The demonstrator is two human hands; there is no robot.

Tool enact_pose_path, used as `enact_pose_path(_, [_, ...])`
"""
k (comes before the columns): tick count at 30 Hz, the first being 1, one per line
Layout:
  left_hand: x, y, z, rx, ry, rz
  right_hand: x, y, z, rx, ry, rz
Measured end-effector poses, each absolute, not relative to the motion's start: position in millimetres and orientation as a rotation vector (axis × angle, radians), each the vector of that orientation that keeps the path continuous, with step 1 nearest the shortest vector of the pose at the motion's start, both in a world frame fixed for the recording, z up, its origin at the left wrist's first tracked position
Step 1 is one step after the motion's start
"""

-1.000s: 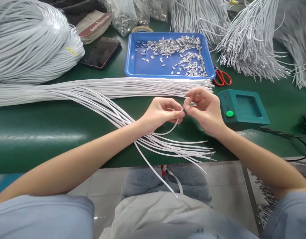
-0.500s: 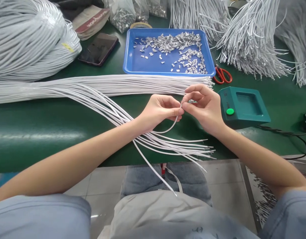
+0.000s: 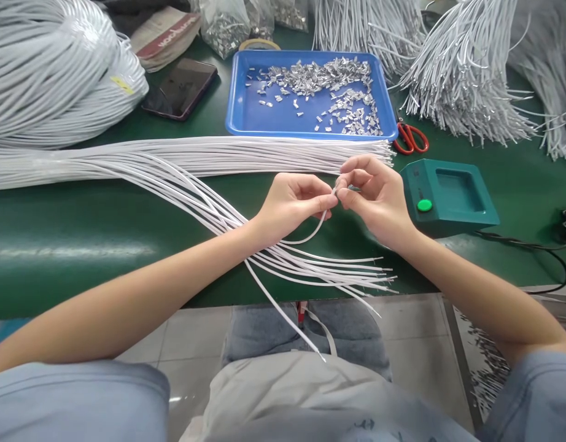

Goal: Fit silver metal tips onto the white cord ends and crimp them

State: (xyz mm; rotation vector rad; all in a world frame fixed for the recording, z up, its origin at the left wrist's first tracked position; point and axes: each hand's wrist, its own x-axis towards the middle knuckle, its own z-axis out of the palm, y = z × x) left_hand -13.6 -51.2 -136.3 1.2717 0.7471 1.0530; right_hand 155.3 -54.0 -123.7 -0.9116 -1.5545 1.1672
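Between thumb and fingers, my left hand [image 3: 298,201] pinches a white cable [image 3: 318,228] close to its end. My right hand [image 3: 376,193] meets it there, thumb and forefinger closed at the cable's tip; what lies between those fingertips is too small to make out. A small greenish piece shows behind the right thumb. Below my left wrist, a loose fan of white cables [image 3: 310,270] with stripped ends crosses the table edge. Just beyond both hands lies a straight bundle of white cables [image 3: 218,153].
A blue tray [image 3: 234,98] holds many small metal terminals. Red-handled scissors [image 3: 410,138] and a green device with a lit button [image 3: 462,212] sit at right. A phone [image 3: 180,89], a big cable coil [image 3: 57,73], bags of metal parts [image 3: 225,27] and hanging cable bunches [image 3: 467,73] stand behind.
My hands stay together at the cable's tip, with only a slight shift of the fingers. The whole view has moved very little.
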Motion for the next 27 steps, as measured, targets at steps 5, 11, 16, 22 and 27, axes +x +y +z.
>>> enact_pose_path(5, [-15.8, -49.5, -137.1, 1.15, 0.705, 1.01, 156.5, -52.0, -126.5, -0.917, -1.525, 1.147])
enact_pose_path(11, [-16.9, -49.1, -136.8, 1.096, 0.615, 0.924, 160.0, -49.4, -129.5, -0.882, -1.54, 1.114])
enact_pose_path(16, [-14.7, -49.5, -136.3, 1.129, 0.594, 0.91, 160.2, -50.6, -128.1, -0.861, -1.576, 1.117])
enact_pose_path(22, [-14.3, -50.8, -134.0, 1.178, 0.625, 0.905, 158.6, -50.5, -129.3, -0.843, -1.546, 1.136])
enact_pose_path(27, [-14.0, -51.2, -133.8, 1.182, 0.628, 0.906, 157.9, -50.0, -128.5, -0.852, -1.544, 1.165])
